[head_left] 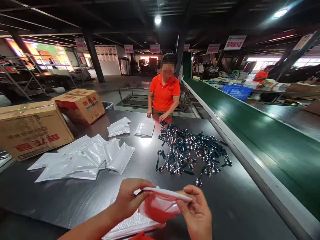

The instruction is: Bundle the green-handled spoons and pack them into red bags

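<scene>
White mailer (163,202), contents hidden, left fingers (137,184), right fingers (185,210) clamped on its edge

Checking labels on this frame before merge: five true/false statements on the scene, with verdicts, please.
1. The left hand and the right hand both hold one white plastic envelope. True.
2. The right hand is holding a spoon. False: its fingers are on the envelope.
3. A heap of shiny metal spoons with dark handles lies on the smooth grey metal table. True.
4. The person across the table wears a blue shirt. False: it is an orange-red short-sleeved shirt.
5. A long green conveyor belt runs along the left of the picture. False: it runs along the right, beside the table.
</scene>
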The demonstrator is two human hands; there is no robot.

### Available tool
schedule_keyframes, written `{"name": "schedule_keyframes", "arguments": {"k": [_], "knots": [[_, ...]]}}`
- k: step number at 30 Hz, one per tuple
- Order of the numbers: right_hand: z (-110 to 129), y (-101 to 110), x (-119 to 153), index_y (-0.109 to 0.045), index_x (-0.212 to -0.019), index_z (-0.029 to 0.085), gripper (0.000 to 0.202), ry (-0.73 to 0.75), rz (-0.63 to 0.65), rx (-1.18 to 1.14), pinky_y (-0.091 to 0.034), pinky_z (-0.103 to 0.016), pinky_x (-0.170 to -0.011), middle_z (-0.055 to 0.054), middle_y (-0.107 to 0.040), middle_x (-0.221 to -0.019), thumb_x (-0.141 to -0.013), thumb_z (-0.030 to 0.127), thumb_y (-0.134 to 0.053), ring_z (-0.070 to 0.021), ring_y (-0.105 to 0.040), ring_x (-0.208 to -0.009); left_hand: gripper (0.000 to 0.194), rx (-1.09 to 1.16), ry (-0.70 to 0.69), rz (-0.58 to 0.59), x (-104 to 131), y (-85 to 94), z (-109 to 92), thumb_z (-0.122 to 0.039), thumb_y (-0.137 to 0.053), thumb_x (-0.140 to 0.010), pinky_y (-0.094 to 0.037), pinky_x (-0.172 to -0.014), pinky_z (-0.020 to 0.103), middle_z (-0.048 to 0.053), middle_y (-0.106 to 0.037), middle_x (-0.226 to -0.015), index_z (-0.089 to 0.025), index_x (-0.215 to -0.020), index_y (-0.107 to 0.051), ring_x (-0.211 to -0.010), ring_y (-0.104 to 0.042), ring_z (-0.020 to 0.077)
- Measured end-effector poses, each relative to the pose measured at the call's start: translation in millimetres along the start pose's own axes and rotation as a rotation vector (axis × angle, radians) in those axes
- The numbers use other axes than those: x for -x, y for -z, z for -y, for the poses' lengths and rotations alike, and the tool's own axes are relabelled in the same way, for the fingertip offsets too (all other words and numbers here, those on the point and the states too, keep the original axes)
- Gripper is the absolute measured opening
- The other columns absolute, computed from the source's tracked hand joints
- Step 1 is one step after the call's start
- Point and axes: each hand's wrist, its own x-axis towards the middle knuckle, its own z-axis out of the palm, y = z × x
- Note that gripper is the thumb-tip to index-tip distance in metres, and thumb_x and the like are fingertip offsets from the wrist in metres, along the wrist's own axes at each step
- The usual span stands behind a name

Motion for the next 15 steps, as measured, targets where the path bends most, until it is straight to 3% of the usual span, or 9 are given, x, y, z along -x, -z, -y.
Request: {"name": "schedule_keyframes", "arguments": {"k": [2, 4, 6, 8, 10, 12, 14, 15], "knots": [[-12.5, 4.6, -8.8, -0.053, -0.1, 0.022, 0.04, -0.024, 0.021, 0.018, -0.053, -0.027, -0.067, -0.004, -0.07, -0.08, -0.073, 0.046, -0.072, -0.018, -0.066, -0.071, 0.013, 0.006, 0.07, -0.021, 0.2, -1.3, 8.9, -0.028, -0.062, -0.083, -0.052, -0.056, 0.017, 0.001, -0.076, -0.069, -0.021, -0.081, -0.073, -0.058, -0.069, 0.0122], [-27.3, 15.8, -21.7, -0.054, -0.097, 0.021, 0.039, -0.022, -0.064, 0.051, -0.053, -0.029, -0.069, -0.005, -0.07, -0.083, -0.074, 0.047, -0.07, -0.0185, -0.066, -0.073, 0.015, 0.025, 0.226, -0.044, -4.6, 5.7, 31.8, -0.03, -0.062, -0.081, -0.051, -0.055, 0.018, 0.001, -0.074, -0.067, -0.02, -0.077, -0.072, -0.058, -0.066, 0.0127], [-44.2, 33.4, -34.9, -0.054, -0.096, 0.02, 0.04, -0.04, -0.214, 0.074, -0.053, -0.03, -0.069, -0.004, -0.07, -0.081, -0.073, 0.05, -0.068, -0.0182, -0.064, -0.071, 0.021, 0.022, 0.505, -0.102, -14.1, 25.4, 70.1, -0.038, -0.064, -0.076, -0.05, -0.057, 0.022, 0.001, -0.071, -0.068, -0.018, -0.077, -0.07, -0.061, -0.064, 0.015], [-64.3, 54.7, -43.6, -0.055, -0.093, 0.02, 0.043, -0.128, -0.301, 0.107, -0.052, -0.03, -0.064, -0.004, -0.07, -0.077, -0.068, 0.053, -0.068, -0.0185, -0.063, -0.067, 0.038, 0.018, 0.717, -0.225, -24.4, 57.1, 117.9, -0.049, -0.065, -0.068, -0.051, -0.061, 0.027, 0.003, -0.069, -0.073, -0.016, -0.087, -0.067, -0.065, -0.063, 0.0174], [-88.3, 75.5, -45.2, -0.057, -0.087, 0.02, 0.044, -0.254, -0.306, 0.173, -0.051, -0.03, -0.059, -0.005, -0.07, -0.073, -0.061, 0.054, -0.069, -0.0198, -0.063, -0.064, 0.06, -0.045, 0.777, -0.266, -30.3, 93.1, 163.5, -0.055, -0.061, -0.065, -0.052, -0.065, 0.033, 0.007, -0.068, -0.082, -0.014, -0.109, -0.059, -0.073, -0.063, 0.0217], [-114.1, 91.8, -41.1, -0.058, -0.081, 0.021, 0.044, -0.344, -0.295, 0.226, -0.051, -0.031, -0.057, -0.006, -0.07, -0.071, -0.055, 0.055, -0.068, -0.0216, -0.064, -0.063, 0.07, -0.217, 0.832, -0.363, -27.2, 119.3, 196.5, -0.054, -0.063, -0.06, -0.053, -0.075, 0.04, 0.014, -0.065, -0.103, -0.012, -0.116, -0.051, -0.09, -0.063, 0.028], [-138.0, 100.6, -36.2, -0.058, -0.078, 0.022, 0.042, -0.398, -0.285, 0.275, -0.051, -0.031, -0.056, -0.006, -0.07, -0.07, -0.054, 0.056, -0.065, -0.0238, -0.066, -0.065, 0.066, -0.358, 0.831, -0.391, -12.0, 121.3, 211.8, -0.052, -0.064, -0.061, -0.049, -0.086, 0.048, 0.019, -0.059, -0.116, -0.012, -0.112, -0.053, -0.106, -0.057, 0.0353], [-148.2, 102.1, -35.2, -0.058, -0.077, 0.022, 0.041, -0.412, -0.266, 0.308, -0.051, -0.032, -0.056, -0.007, -0.07, -0.071, -0.055, 0.057, -0.062, -0.0247, -0.067, -0.066, 0.06, -0.475, 0.772, -0.306, 0.4, 110.6, 212.8, -0.055, -0.056, -0.068, -0.049, -0.086, 0.049, 0.018, -0.06, -0.116, -0.012, -0.11, -0.053, -0.108, -0.056, 0.0367]]}}
